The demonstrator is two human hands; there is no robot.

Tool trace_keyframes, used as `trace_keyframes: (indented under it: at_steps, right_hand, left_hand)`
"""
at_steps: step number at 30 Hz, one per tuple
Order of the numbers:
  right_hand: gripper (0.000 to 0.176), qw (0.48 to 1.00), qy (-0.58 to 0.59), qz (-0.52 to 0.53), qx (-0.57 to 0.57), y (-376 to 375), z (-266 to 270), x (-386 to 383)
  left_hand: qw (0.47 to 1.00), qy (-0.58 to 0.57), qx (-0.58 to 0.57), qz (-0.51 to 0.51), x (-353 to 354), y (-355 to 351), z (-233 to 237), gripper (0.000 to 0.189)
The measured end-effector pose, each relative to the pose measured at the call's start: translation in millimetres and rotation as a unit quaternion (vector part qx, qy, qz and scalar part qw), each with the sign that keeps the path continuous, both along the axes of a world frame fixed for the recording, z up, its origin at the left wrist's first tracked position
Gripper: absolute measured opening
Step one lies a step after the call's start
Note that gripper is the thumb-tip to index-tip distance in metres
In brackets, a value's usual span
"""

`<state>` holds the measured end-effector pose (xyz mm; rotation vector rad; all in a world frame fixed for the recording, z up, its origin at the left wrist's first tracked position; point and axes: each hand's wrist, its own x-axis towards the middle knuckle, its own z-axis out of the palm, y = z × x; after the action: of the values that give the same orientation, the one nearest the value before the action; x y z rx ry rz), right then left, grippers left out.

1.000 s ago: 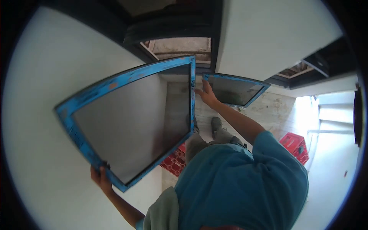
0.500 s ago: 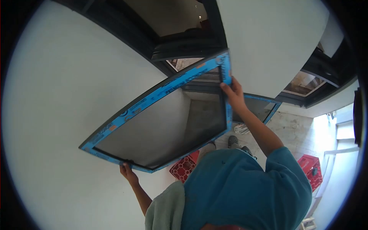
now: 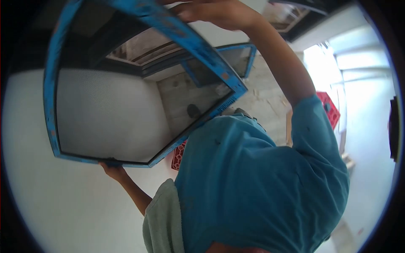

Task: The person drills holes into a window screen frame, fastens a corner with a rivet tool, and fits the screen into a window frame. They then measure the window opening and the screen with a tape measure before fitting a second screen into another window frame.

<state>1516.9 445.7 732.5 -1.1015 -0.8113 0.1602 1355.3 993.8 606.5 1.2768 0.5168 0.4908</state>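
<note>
I hold a mesh screen panel in a blue-taped frame (image 3: 50, 105) up high in front of me, tilted. My left hand (image 3: 113, 170) grips its lower edge from underneath. My right hand (image 3: 219, 12) is closed over the upper frame edge near the top of the view, arm raised. Through the mesh I see the white wall and the floor below. A second blue-framed screen (image 3: 236, 57) leans further off, behind the one I hold.
A white wall (image 3: 63, 211) fills the left. Dark window frames (image 3: 139, 50) sit above. Red plastic crates (image 3: 331, 109) stand on the pale floor (image 3: 270, 105), one more by my legs (image 3: 179, 154). A green cloth (image 3: 162, 219) hangs on my shoulder.
I have raised the screen higher and swung it toward me; it now fills the upper left. My right arm went up with it and my left hand stayed on the lower edge.
</note>
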Motion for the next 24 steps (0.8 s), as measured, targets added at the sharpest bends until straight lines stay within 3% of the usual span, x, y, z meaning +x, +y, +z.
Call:
trace_keyframes:
  at_steps: [3, 7, 8, 10, 12, 13, 14, 17, 19, 21, 22, 23, 24]
  right_hand:
    - [0.068, 0.991, -0.042, 0.007, -0.126, 12.7, 31.4, -5.7]
    - [0.065, 0.981, -0.021, -0.022, -0.192, 18.5, 107.0, -35.9]
    - [0.065, 0.979, -0.038, -0.033, -0.2, 8.3, 84.9, -14.5]
    - [0.064, 0.972, -0.094, -0.049, -0.209, 0.1, 98.3, -8.7]
    - [0.063, 0.963, -0.072, -0.112, -0.234, -14.7, 93.3, -30.1]
    - [0.061, 0.898, -0.208, -0.278, -0.271, -17.6, 99.3, -46.5]
    - [0.06, 0.793, -0.336, -0.429, -0.274, -18.8, 106.7, -61.9]
    - [0.063, 0.556, -0.588, -0.486, -0.33, -49.7, 155.7, -85.6]
    - [0.066, 0.514, -0.567, -0.491, -0.416, -48.7, 170.9, -110.7]
    - [0.069, 0.569, -0.533, -0.463, -0.421, -32.6, 169.0, -107.0]
    - [0.071, 0.603, -0.515, -0.437, -0.424, -22.4, 170.2, -101.3]
    - [0.058, 0.727, -0.448, -0.366, -0.369, -19.5, 161.6, -96.8]
    - [0.051, 0.788, -0.365, -0.273, -0.414, -27.8, 154.6, -98.3]
  left_hand:
    - [0.999, 0.0, -0.05, 0.0, -0.7, 5.5, 2.6, 0.034]
    - [0.997, -0.03, -0.072, -0.021, -11.3, 25.0, 20.0, 0.033]
    - [0.997, -0.028, -0.075, -0.015, 9.0, 14.6, -2.7, 0.033]
    - [0.992, -0.067, -0.09, -0.049, 7.9, 23.2, 12.9, 0.037]
    - [0.991, -0.107, -0.069, -0.049, 2.2, 23.5, 9.4, 0.043]
    - [0.99, -0.132, -0.04, -0.031, 2.0, 17.6, 27.8, 0.046]
    - [0.987, -0.158, -0.008, -0.005, -2.0, 15.0, 51.3, 0.05]
    - [0.961, -0.214, 0.175, -0.007, 6.3, 17.9, 127.1, 0.053]
    - [0.941, -0.207, 0.268, 0.003, 17.5, 8.1, 176.8, 0.046]
    - [0.917, -0.248, 0.31, -0.032, 36.3, -35.9, 228.6, 0.033]
    - [0.907, -0.233, 0.345, -0.06, 48.7, -22.6, 248.4, 0.031]
    - [0.883, -0.23, 0.404, -0.072, 54.3, -49.8, 274.9, 0.032]
    - [0.864, -0.256, 0.425, -0.088, 57.3, -74.0, 292.3, 0.033]
